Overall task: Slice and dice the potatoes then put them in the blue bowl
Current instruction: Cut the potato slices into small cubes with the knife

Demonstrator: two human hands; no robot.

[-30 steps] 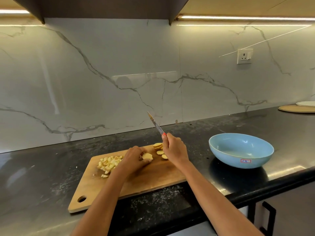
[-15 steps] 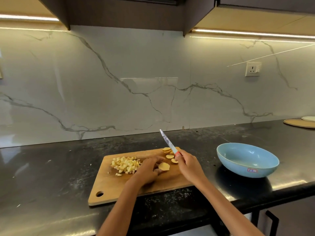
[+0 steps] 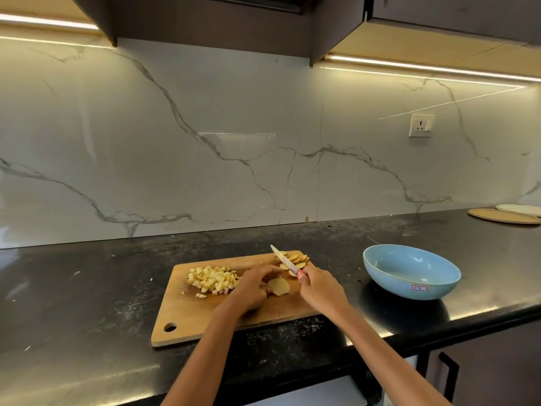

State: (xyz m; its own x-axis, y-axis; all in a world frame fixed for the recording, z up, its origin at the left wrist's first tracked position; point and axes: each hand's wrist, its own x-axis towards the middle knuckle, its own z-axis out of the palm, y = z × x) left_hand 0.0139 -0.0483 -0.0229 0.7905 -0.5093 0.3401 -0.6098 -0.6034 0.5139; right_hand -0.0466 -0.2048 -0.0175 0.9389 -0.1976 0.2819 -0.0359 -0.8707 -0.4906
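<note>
Your right hand (image 3: 317, 291) grips the knife (image 3: 284, 260); left hand (image 3: 254, 288) fingers curl onto pale potato slices (image 3: 278, 286) beside diced cubes (image 3: 212, 280).

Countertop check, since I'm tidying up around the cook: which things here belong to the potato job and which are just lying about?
In use:
knife in the right hand
potato slice under the left hand
diced potato
sliced rounds
cutting board
blue bowl

Lying about:
round wooden mat
white plate
</note>
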